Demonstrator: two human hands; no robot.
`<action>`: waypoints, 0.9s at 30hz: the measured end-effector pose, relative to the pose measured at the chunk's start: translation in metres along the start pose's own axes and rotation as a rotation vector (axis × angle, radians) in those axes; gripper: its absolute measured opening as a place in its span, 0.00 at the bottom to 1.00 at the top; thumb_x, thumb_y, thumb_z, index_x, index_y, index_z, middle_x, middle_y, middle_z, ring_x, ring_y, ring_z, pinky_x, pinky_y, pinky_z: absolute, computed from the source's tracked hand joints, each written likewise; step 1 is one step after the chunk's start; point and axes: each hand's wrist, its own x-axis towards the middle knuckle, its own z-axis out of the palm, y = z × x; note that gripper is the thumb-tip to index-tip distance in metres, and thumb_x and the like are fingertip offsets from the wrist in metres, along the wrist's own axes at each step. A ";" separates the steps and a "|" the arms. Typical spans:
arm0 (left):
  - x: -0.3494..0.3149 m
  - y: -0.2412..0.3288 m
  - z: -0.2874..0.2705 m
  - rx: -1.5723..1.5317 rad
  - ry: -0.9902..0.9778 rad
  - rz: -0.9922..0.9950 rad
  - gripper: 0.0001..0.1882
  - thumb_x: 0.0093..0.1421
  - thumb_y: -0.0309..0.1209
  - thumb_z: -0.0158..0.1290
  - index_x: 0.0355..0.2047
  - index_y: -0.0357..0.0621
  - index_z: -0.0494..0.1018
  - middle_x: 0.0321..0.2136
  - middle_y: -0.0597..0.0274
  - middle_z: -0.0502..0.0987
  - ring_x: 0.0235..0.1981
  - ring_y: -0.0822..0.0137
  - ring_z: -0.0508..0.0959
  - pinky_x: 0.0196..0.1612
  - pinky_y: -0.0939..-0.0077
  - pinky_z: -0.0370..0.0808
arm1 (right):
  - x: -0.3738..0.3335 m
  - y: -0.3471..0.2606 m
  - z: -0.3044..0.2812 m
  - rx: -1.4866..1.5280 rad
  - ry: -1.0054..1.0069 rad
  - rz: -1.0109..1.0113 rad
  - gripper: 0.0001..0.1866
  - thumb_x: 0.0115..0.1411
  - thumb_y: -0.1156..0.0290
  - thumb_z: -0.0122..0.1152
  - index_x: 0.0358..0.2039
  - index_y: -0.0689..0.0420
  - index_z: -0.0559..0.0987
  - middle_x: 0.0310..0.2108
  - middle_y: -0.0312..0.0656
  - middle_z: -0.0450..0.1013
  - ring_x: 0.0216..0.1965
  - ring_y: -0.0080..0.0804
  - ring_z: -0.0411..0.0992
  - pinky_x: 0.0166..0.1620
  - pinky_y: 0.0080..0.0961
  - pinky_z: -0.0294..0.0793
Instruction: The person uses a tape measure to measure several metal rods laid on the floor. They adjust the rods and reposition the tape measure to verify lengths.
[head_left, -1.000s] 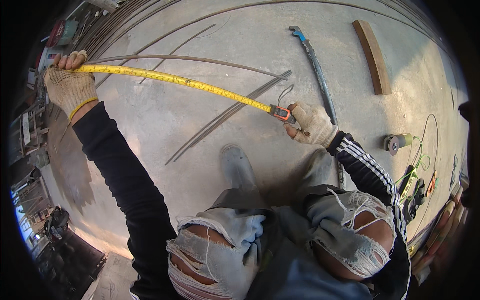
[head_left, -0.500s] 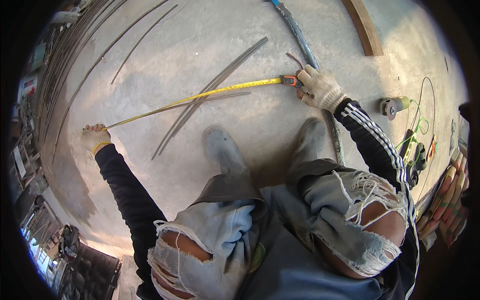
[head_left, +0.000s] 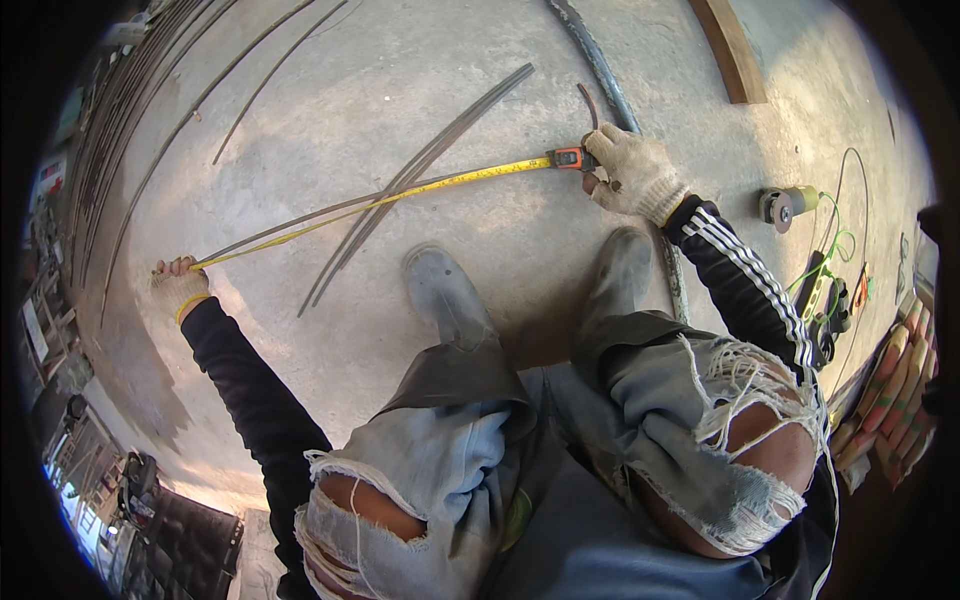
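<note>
My left hand (head_left: pixel 180 285), in a knitted work glove with bare fingertips, is closed on the free end of a yellow tape measure blade (head_left: pixel 490 173). A thin metal rod (head_left: pixel 300 220) runs from the same fingers, just above the blade. At the other end my right hand (head_left: pixel 635 175), gloved too, grips the orange and black tape measure case (head_left: pixel 572 159). A short brown rod piece (head_left: pixel 588 103) sticks up beside that hand; whether I hold it cannot be told. Blade and rod cross over a few loose rods (head_left: pixel 465 115) on the concrete floor.
A long blue-grey pipe (head_left: pixel 600 75) passes beneath my right hand. Long rods (head_left: pixel 150 80) lie at the far left, a brown beam (head_left: pixel 730 50) at the far right. An angle grinder (head_left: pixel 785 207) and a power strip (head_left: pixel 818 290) with cords sit to the right. My boots (head_left: pixel 445 290) stand close by.
My left hand has shifted slightly left and nearer. The thin rod now lies above the blade instead of showing below it toward the right. The tape case has moved slightly left.
</note>
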 end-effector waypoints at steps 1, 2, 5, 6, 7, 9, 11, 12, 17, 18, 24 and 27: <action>-0.001 0.003 0.002 -0.006 -0.014 0.053 0.09 0.70 0.34 0.47 0.30 0.53 0.64 0.20 0.74 0.55 0.17 0.72 0.56 0.21 0.72 0.59 | -0.003 0.001 -0.002 0.042 0.006 0.013 0.23 0.56 0.59 0.68 0.50 0.54 0.77 0.41 0.43 0.75 0.39 0.41 0.81 0.40 0.39 0.82; -0.002 0.004 0.005 0.007 0.018 0.085 0.10 0.70 0.34 0.47 0.30 0.53 0.63 0.20 0.74 0.55 0.17 0.71 0.56 0.21 0.72 0.59 | -0.006 0.002 -0.004 0.083 0.013 0.027 0.24 0.56 0.58 0.69 0.50 0.54 0.77 0.40 0.43 0.75 0.37 0.41 0.81 0.39 0.38 0.82; -0.011 -0.001 0.011 -0.035 -0.014 0.063 0.10 0.70 0.35 0.45 0.29 0.53 0.62 0.19 0.73 0.54 0.17 0.71 0.56 0.22 0.71 0.60 | -0.016 0.015 -0.015 0.115 0.133 0.034 0.25 0.55 0.59 0.70 0.51 0.54 0.77 0.39 0.43 0.75 0.31 0.39 0.81 0.36 0.37 0.81; -0.015 -0.008 0.015 -0.054 -0.032 0.033 0.10 0.71 0.35 0.45 0.29 0.53 0.62 0.19 0.73 0.54 0.17 0.70 0.56 0.23 0.70 0.61 | -0.022 0.022 -0.020 0.107 0.168 0.048 0.25 0.55 0.59 0.70 0.52 0.54 0.77 0.39 0.43 0.76 0.30 0.38 0.80 0.35 0.36 0.81; -0.020 -0.018 0.021 -0.081 -0.057 0.003 0.11 0.71 0.35 0.44 0.29 0.54 0.62 0.19 0.72 0.54 0.17 0.70 0.56 0.23 0.70 0.61 | -0.026 0.031 -0.025 0.098 0.198 0.075 0.25 0.55 0.59 0.70 0.52 0.54 0.77 0.39 0.43 0.76 0.28 0.38 0.80 0.34 0.35 0.81; -0.030 -0.046 0.037 -0.154 -0.083 -0.062 0.11 0.71 0.35 0.43 0.29 0.54 0.61 0.19 0.72 0.53 0.17 0.70 0.55 0.24 0.69 0.62 | -0.030 0.051 -0.035 0.101 0.224 0.151 0.26 0.57 0.61 0.69 0.55 0.54 0.76 0.42 0.43 0.78 0.28 0.36 0.81 0.33 0.34 0.81; -0.044 -0.087 0.056 -0.159 -0.003 -0.073 0.13 0.70 0.36 0.42 0.26 0.54 0.58 0.18 0.72 0.52 0.16 0.68 0.54 0.25 0.68 0.63 | -0.034 0.072 -0.045 0.042 0.256 0.247 0.26 0.58 0.61 0.69 0.55 0.54 0.76 0.44 0.43 0.79 0.28 0.36 0.82 0.33 0.34 0.82; -0.051 -0.109 0.066 -0.180 -0.004 -0.098 0.14 0.70 0.36 0.43 0.25 0.54 0.58 0.18 0.72 0.52 0.16 0.68 0.54 0.25 0.67 0.62 | -0.034 0.081 -0.049 0.017 0.263 0.305 0.26 0.58 0.62 0.69 0.56 0.54 0.76 0.45 0.43 0.79 0.28 0.35 0.82 0.34 0.33 0.82; -0.066 -0.174 0.074 -0.221 -0.006 -0.082 0.15 0.68 0.38 0.43 0.24 0.56 0.57 0.18 0.72 0.52 0.17 0.67 0.55 0.26 0.68 0.61 | -0.030 0.112 -0.061 -0.013 0.333 0.400 0.26 0.59 0.61 0.69 0.57 0.52 0.75 0.46 0.43 0.81 0.30 0.36 0.83 0.36 0.35 0.82; -0.064 -0.184 0.071 -0.228 0.002 -0.079 0.15 0.68 0.38 0.43 0.24 0.56 0.57 0.18 0.72 0.52 0.17 0.67 0.55 0.26 0.68 0.62 | -0.027 0.118 -0.063 -0.026 0.359 0.362 0.26 0.59 0.61 0.69 0.57 0.52 0.75 0.46 0.43 0.81 0.32 0.38 0.84 0.37 0.36 0.82; -0.066 -0.229 0.055 -0.146 0.168 -0.109 0.12 0.67 0.40 0.42 0.27 0.57 0.58 0.21 0.71 0.53 0.20 0.66 0.57 0.30 0.66 0.63 | 0.018 0.138 -0.050 -0.173 0.334 0.443 0.25 0.60 0.60 0.67 0.58 0.49 0.76 0.48 0.45 0.81 0.45 0.49 0.82 0.46 0.44 0.82; -0.079 -0.232 0.054 -0.106 0.288 -0.085 0.11 0.67 0.40 0.42 0.27 0.57 0.60 0.22 0.72 0.54 0.21 0.67 0.57 0.29 0.67 0.62 | 0.037 0.139 -0.042 -0.088 0.372 0.493 0.24 0.61 0.60 0.65 0.58 0.49 0.76 0.48 0.46 0.82 0.46 0.50 0.82 0.47 0.44 0.82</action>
